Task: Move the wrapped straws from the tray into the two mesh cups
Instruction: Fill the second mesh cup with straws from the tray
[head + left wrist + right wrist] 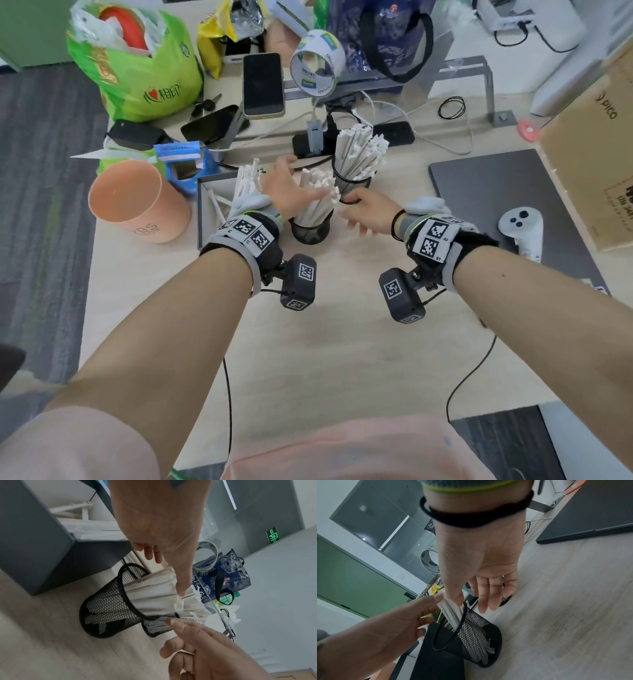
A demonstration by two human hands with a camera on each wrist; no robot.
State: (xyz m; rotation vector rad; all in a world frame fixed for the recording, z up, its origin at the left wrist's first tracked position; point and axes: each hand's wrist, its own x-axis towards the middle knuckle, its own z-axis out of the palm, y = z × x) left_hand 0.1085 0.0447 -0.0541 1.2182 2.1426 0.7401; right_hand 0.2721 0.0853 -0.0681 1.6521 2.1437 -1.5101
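Two black mesh cups stand mid-table. The near cup (310,234) (106,609) (471,641) is packed with white wrapped straws (317,192) (154,595). The far cup (351,186) holds another bunch of straws (359,150). My left hand (287,188) (163,555) lies spread against the near cup's straw tops, its thumb touching them. My right hand (363,214) (486,595) hovers beside the same cup with straight, relaxed fingers, its thumb against the straws (452,611). The grey tray (202,219) (34,547) at the left holds more straws (245,181).
An orange tube (137,202) and a blue box (185,164) stand left of the tray. A closed laptop (496,192) with a white controller (520,229) lies at the right, beside a cardboard box (596,164). Phones (262,85), bags, a tape roll (317,61) and cables crowd the back.
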